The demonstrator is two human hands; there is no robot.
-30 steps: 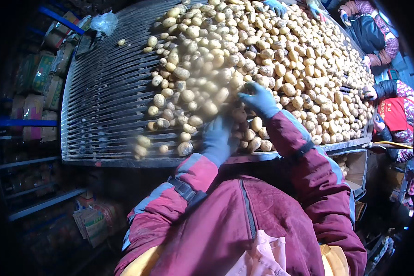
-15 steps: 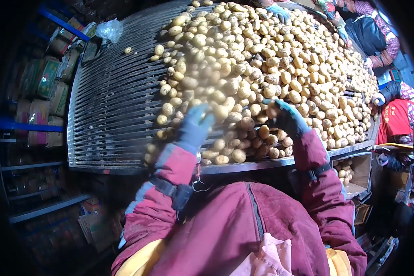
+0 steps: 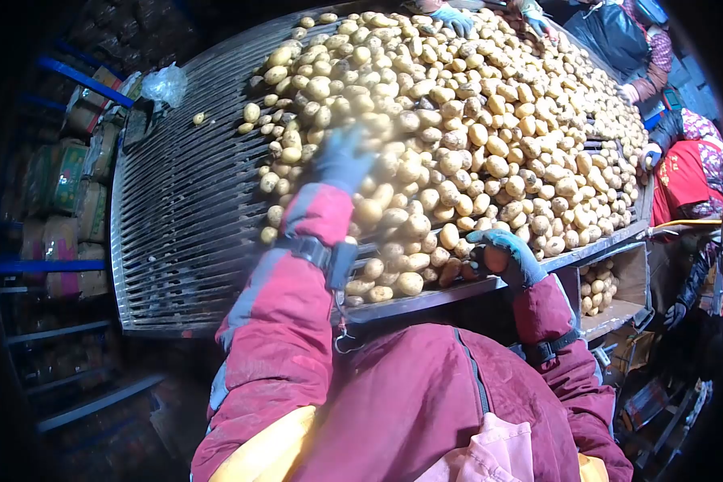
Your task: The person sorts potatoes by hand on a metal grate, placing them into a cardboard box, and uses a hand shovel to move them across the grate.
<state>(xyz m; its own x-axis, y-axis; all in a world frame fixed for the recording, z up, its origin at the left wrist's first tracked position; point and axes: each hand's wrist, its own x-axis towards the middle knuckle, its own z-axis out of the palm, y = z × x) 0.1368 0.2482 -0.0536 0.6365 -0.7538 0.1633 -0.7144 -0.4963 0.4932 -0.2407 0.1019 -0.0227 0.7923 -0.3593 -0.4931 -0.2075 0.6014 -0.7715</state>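
Note:
A broad heap of potatoes (image 3: pixel 490 145) covers much of the slatted metal table (image 3: pixel 185 209) in front of me. My left hand (image 3: pixel 343 161), in a blue-grey glove, reaches over the left part of the heap; motion smears its fingers. Close to the table's front edge, my right hand (image 3: pixel 512 255) wears a blue-green glove. Its fingers curl round a reddish-brown potato (image 3: pixel 495 259). Several darker potatoes lie beside it along the edge.
Across the table are a co-worker's gloved hand (image 3: pixel 455 20) and, farther right, a person in a red apron (image 3: pixel 686 181). A wooden box of potatoes (image 3: pixel 616 301) sits below the front edge. Stacked cartons (image 3: pixel 71 173) stand at left, clear plastic (image 3: pixel 166 84) at the table's corner.
My left hand has moved farther out over the heap. My right hand has come back toward the front edge with the potato. The view has shifted slightly.

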